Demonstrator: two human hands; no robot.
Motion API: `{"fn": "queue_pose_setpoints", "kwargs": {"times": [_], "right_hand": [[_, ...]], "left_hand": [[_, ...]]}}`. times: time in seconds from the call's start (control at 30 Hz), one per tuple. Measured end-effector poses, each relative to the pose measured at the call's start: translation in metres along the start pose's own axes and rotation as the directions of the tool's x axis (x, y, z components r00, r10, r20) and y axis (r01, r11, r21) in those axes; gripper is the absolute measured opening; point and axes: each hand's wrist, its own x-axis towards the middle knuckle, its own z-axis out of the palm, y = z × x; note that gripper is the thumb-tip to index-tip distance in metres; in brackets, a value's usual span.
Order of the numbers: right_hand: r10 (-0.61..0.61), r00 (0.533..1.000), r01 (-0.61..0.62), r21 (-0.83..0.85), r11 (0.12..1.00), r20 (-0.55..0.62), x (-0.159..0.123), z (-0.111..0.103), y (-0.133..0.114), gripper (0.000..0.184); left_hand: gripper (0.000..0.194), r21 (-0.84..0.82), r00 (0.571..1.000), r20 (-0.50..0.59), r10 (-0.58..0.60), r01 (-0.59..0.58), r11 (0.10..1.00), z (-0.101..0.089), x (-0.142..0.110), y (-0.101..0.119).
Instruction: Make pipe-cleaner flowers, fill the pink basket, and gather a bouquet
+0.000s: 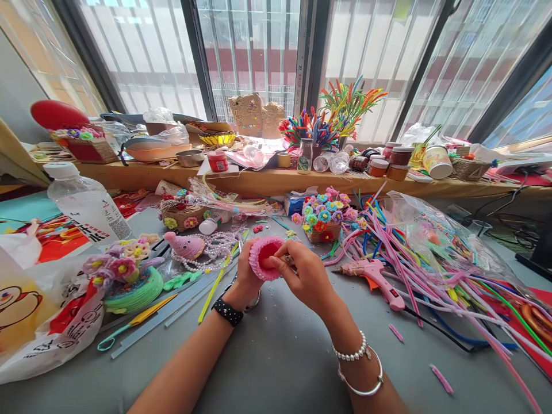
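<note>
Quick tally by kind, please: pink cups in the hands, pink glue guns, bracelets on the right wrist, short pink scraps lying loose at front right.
Pink cup, in the left hand: 1
Pink glue gun: 1
Bracelets: 2
Short pink scraps: 2
Total: 6

Had room to pass over the near table between the forearms. Met the glue gun, its cord and stems on the right, sticks, bag and green pot on the left, and the flower basket ahead.
</note>
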Motion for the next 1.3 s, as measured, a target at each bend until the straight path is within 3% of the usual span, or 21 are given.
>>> {"fn": "queue_pose_setpoints", "kwargs": {"times": [0.1, 0.2, 0.43, 0.6, 0.67, 0.8, 0.87, 1.03, 1.17, 1.3], "right_hand": [[0.205, 0.958, -0.175, 0.157, 0.972, -0.198, 0.0, 0.001, 0.003, 0.013], [0.306, 0.906, -0.235, 0.254, 0.938, -0.292, 0.001, 0.0, 0.003, 0.017], [0.154, 0.969, -0.154, 0.015, 0.988, -0.19, -0.002, 0.011, -0.01, 0.014], [0.135, 0.981, -0.124, 0.089, 0.988, -0.14, -0.003, 0.018, -0.012, 0.012], [0.163, 0.967, -0.139, 0.132, 0.981, -0.196, -0.004, 0.019, -0.01, 0.011], [0.258, 0.877, -0.192, 0.196, 0.962, -0.406, -0.005, 0.018, -0.007, 0.012], [0.269, 0.854, -0.2, 0.196, 0.96, -0.445, -0.005, 0.016, -0.006, 0.011], [0.084, 0.926, -0.118, -0.071, 0.99, -0.367, -0.004, 0.018, 0.0, 0.012], [-0.059, 0.923, -0.058, -0.289, 0.956, -0.38, -0.003, 0.025, 0.003, 0.016], [-0.059, 0.933, -0.044, -0.277, 0.96, -0.354, -0.002, 0.026, 0.004, 0.015]], "left_hand": [[0.019, 0.029, 1.0, 0.006, -0.023, 0.023, 0.999, 0.001, 0.0, 0.001], [0.022, 0.087, 1.0, -0.001, -0.019, 0.019, 0.996, 0.0, -0.001, 0.0], [0.017, 0.112, 0.986, -0.043, 0.159, -0.153, 0.982, -0.001, -0.001, -0.008], [0.018, 0.127, 0.973, -0.021, 0.229, -0.224, 0.966, -0.001, -0.003, -0.008], [0.018, 0.139, 0.967, -0.021, 0.252, -0.247, 0.959, -0.002, -0.002, -0.008], [0.02, 0.154, 0.959, -0.041, 0.282, -0.273, 0.95, -0.005, 0.002, -0.009], [0.02, 0.174, 0.955, -0.048, 0.292, -0.279, 0.944, -0.007, 0.003, -0.01], [0.018, 0.254, 0.944, 0.086, 0.319, -0.33, 0.909, -0.009, 0.002, -0.012], [0.024, 0.325, 0.915, 0.229, 0.331, -0.392, 0.86, -0.009, 0.0, -0.01], [0.021, 0.343, 0.894, 0.191, 0.405, -0.447, 0.826, -0.012, 0.002, -0.009]]}}
